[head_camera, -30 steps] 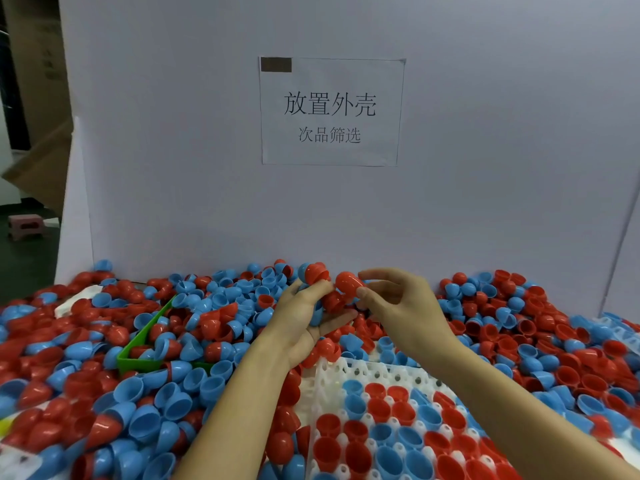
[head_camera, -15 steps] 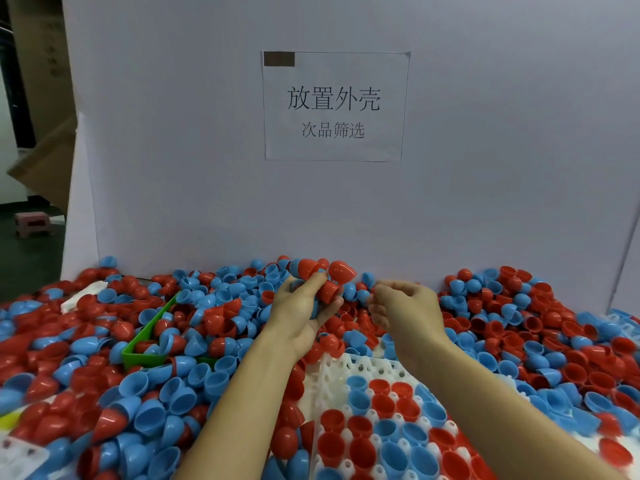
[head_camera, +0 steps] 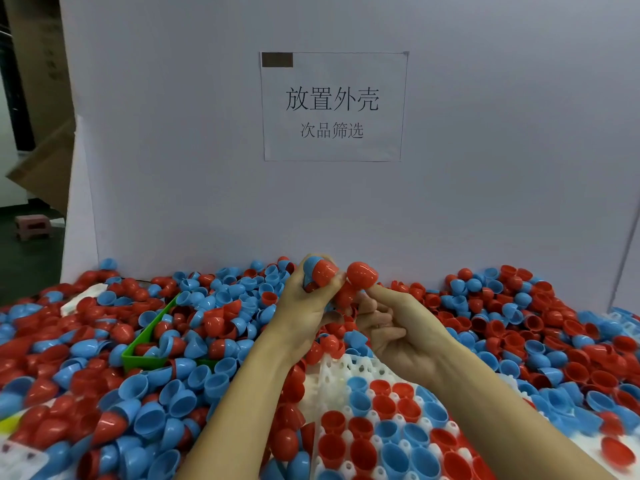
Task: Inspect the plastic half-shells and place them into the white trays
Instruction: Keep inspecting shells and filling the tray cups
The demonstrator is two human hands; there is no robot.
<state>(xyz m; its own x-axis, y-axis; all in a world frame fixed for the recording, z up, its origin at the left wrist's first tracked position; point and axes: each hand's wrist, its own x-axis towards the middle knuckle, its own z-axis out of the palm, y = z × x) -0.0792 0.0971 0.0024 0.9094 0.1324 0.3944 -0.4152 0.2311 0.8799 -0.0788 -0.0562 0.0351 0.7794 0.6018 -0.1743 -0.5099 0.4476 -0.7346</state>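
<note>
Work surface buried under glossy red and blue plastic half-shells (head_camera: pixel 194 344); white board (head_camera: pixel 485 168) behind with paper sign (head_camera: pixel 332 105). White tray (head_camera: pixel 346 372) near centre, cups partly filled. Left hand (head_camera: pixel 301 306) grips nested shells; right hand (head_camera: pixel 398 327) pinches smooth red half-shell (head_camera: pixel 362 274).

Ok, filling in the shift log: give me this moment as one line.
left hand: holds nested red-and-blue shells | right hand: pinches red shell | white tray: partly filled
</note>
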